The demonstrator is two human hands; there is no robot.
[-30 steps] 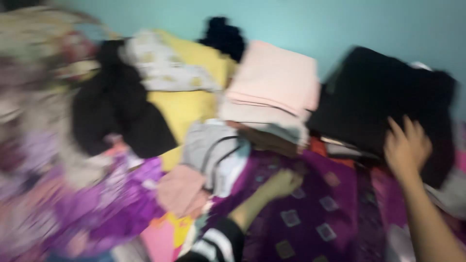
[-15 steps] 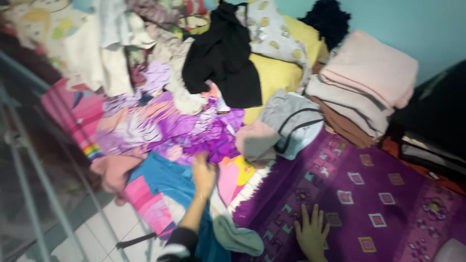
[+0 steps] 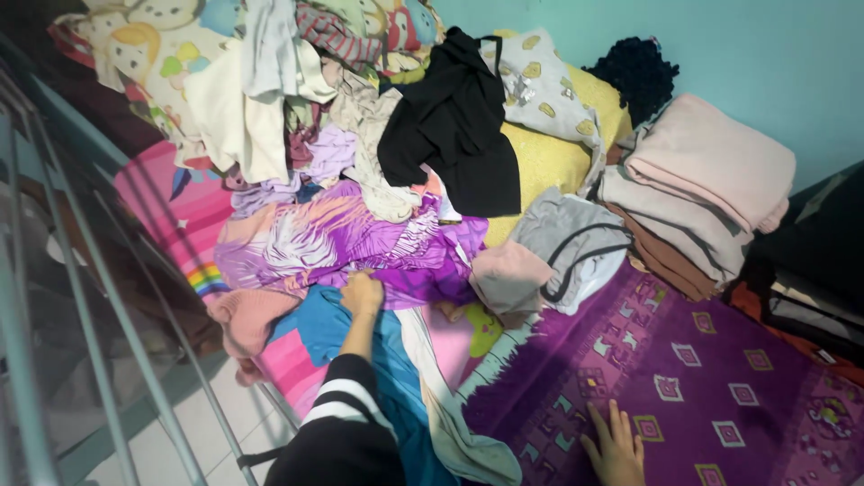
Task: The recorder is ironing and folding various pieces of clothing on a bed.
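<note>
Gripping the edge of a purple garment (image 3: 360,243), the left hand (image 3: 363,293) was closed on the cloth, above a blue garment (image 3: 333,324) in the heap at the left. The right hand (image 3: 616,445) lay flat, fingers spread, on the purple rug (image 3: 684,369), near right.

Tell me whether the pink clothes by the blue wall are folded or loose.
Folded. The pink clothes lie in flat, squared layers in a neat stack, unlike the crumpled heap to their left.
</note>
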